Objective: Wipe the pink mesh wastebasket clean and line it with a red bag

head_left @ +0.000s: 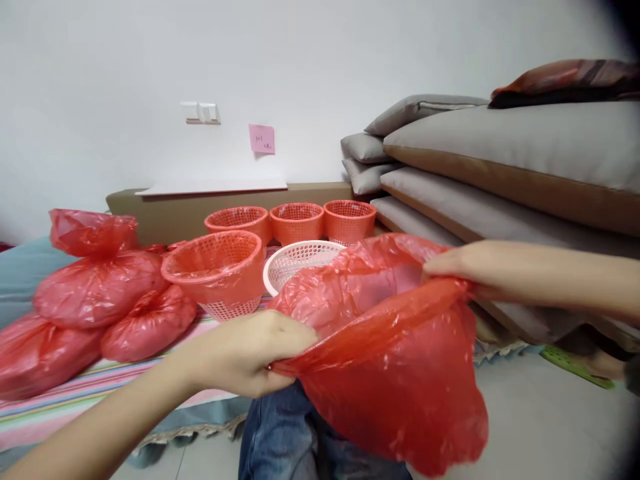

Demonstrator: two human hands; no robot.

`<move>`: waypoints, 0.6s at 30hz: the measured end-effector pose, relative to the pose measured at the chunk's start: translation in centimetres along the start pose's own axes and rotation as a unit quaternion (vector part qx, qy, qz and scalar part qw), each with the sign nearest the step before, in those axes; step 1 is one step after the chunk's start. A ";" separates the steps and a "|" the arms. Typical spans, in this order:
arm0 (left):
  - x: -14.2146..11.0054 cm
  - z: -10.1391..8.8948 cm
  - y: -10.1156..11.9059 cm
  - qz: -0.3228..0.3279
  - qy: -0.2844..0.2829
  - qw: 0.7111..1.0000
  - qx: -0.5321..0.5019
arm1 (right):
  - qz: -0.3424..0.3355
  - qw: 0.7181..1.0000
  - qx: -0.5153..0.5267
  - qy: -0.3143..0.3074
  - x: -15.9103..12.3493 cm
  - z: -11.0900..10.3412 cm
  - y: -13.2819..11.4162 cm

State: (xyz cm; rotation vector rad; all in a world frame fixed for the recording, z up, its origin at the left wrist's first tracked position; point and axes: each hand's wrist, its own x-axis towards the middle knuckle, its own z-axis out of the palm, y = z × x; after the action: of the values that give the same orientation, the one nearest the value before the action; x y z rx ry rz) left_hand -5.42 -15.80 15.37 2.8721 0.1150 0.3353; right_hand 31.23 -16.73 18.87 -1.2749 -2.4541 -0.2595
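Note:
A red plastic bag (400, 360) hangs stretched between both hands above my lap. My left hand (250, 353) pinches its near rim, fingers closed on the plastic. My right hand (465, 267) grips the far rim on the right side, pulling the mouth wide. Just behind the bag stands a white mesh basket (295, 260), bare of any liner. To its left a red mesh basket (220, 273) has a red bag fitted over its rim.
Three red mesh baskets (297, 223) line up at the back. Several filled, tied red bags (100, 287) lie at the left on a striped cloth (75, 393). Grey cushions (500, 153) are stacked at the right. A pink note (261, 139) sticks to the wall.

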 end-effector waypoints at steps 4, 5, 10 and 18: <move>1.0 -2.0 -0.1 -0.037 -0.060 0.956 0.283 | -0.043 0.993 -0.098 -0.053 4.3 -2.6 1.0; 1.1 -2.5 -0.5 -0.054 -0.060 0.935 0.345 | -0.082 0.986 -0.141 -0.030 5.1 -3.2 0.9; -0.3 -4.8 -3.8 -0.140 0.024 0.826 0.546 | -0.202 0.940 -0.257 0.101 7.7 -3.5 1.1; -2.5 -4.9 -10.9 -0.220 0.073 0.739 0.633 | -0.207 0.920 -0.315 0.107 10.5 4.6 3.2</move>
State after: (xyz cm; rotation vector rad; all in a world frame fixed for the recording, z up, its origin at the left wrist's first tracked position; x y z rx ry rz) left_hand -9.55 -4.42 16.67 3.8595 1.6045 0.5121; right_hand 27.24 -5.55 18.83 -0.8371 -2.4993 -1.3144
